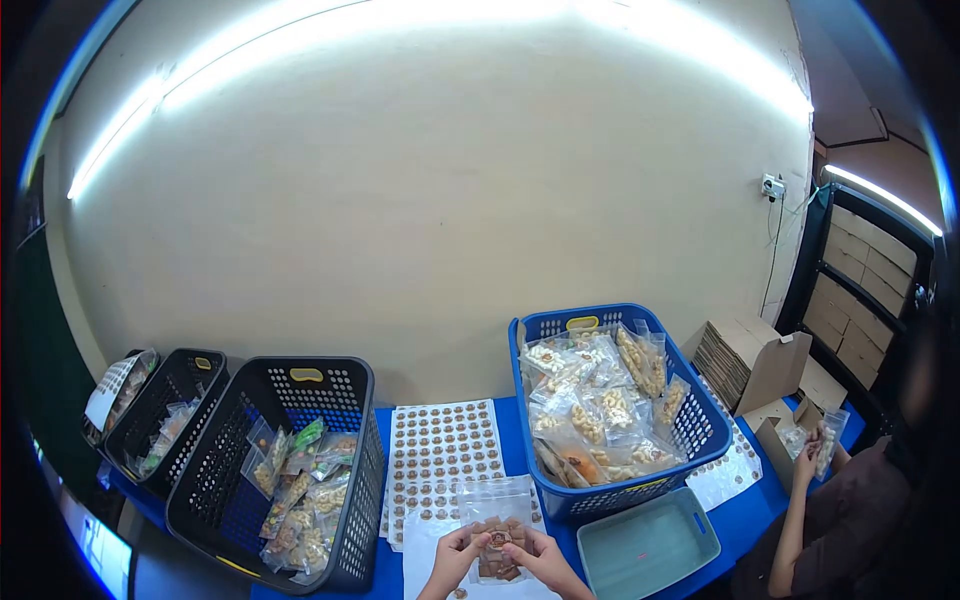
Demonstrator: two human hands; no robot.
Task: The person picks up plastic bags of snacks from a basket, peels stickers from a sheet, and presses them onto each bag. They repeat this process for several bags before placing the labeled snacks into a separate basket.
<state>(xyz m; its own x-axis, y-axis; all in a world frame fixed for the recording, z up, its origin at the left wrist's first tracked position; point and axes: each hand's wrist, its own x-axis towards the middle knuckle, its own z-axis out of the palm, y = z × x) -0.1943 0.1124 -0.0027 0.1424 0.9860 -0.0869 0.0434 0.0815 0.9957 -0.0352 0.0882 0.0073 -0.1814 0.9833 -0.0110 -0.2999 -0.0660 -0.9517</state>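
Low in the middle of the view, a clear zip bag of brown, square-looking pieces is held upright between both hands. My left hand grips its left side and my right hand grips its right side, with both thumbs across the front. A small round sticker shows between the thumbs. White sheets of round brown stickers lie just behind the bag. Under my hands is a whiter sheet with few stickers on it. My other fingers are hidden behind the bag.
A blue basket full of snack bags stands right of centre, with a grey-green tray before it. Black baskets with more bags stand at left. At right, a co-worker's hand holds a bag by cardboard boxes.
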